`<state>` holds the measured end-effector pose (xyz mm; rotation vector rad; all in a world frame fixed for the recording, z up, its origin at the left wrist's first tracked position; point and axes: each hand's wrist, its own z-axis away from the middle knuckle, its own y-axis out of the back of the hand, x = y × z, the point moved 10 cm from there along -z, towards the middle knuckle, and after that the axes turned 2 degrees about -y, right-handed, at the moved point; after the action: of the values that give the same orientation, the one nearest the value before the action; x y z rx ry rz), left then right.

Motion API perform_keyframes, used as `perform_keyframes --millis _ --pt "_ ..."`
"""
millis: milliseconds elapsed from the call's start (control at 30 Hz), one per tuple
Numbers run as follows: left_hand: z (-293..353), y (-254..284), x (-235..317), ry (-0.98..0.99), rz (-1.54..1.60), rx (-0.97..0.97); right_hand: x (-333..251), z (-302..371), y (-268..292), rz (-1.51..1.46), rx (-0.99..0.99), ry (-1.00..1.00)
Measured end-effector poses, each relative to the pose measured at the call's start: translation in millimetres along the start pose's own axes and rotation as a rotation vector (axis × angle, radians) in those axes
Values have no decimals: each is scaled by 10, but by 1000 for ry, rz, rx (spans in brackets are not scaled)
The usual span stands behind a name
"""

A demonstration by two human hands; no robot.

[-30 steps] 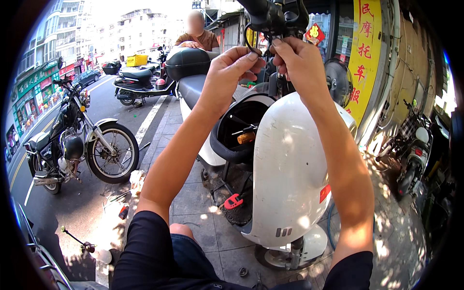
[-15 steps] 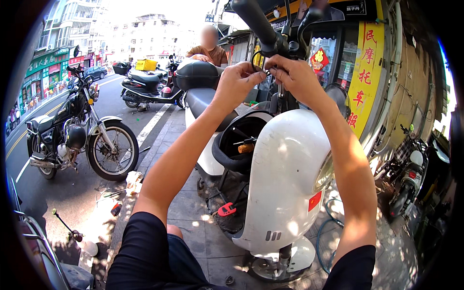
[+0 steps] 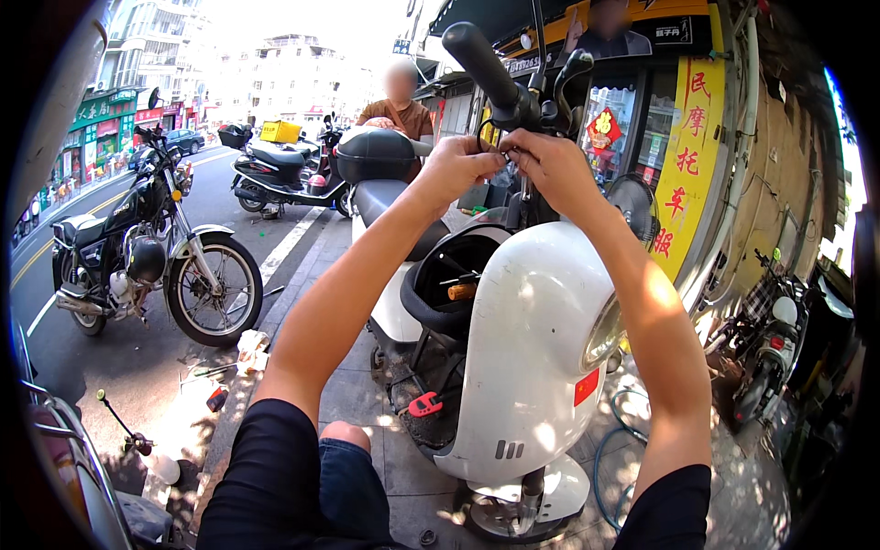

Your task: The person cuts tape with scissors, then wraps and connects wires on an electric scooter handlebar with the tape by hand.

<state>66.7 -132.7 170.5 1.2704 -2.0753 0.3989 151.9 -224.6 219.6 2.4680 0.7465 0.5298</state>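
Note:
Just below the handlebar [image 3: 478,60] of a white scooter [image 3: 541,302], my two hands meet fingertip to fingertip. My left hand [image 3: 465,170] pinches a thin black wire [image 3: 483,128] that curves down from the handlebar. Close against it, my right hand [image 3: 548,165] is closed with thumb and forefinger together at the same spot. The wire's end between the fingers is too small to make out. Beneath my hands, a tool with an orange handle [image 3: 462,291] lies in the scooter's dark open hollow. A red-handled tool [image 3: 424,404] rests on the footboard.
A black motorcycle [image 3: 156,238] stands at the left, with a black scooter [image 3: 284,174] behind it. Past the white scooter's seat is a person [image 3: 403,115] in brown. A hose [image 3: 600,467] lies at the right, near a fan [image 3: 632,202]. Rags and tools [image 3: 252,353] lie by the kerb.
My view has shifted slightly, so the handlebar appears lower. Both hands stay together at the wire, slightly lower in view.

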Motion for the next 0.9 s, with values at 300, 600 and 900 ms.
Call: perform_keyframes --millis 300,600,900 --pt "-48 -67 -2 -141 -30 -4 24 84 61 -44 92 -36" --pt "-31 112 -122 -267 210 -3 -113 197 237 -30 304 4" --pt "-75 -20 -57 -264 252 -125 -51 149 100 90 212 -39"
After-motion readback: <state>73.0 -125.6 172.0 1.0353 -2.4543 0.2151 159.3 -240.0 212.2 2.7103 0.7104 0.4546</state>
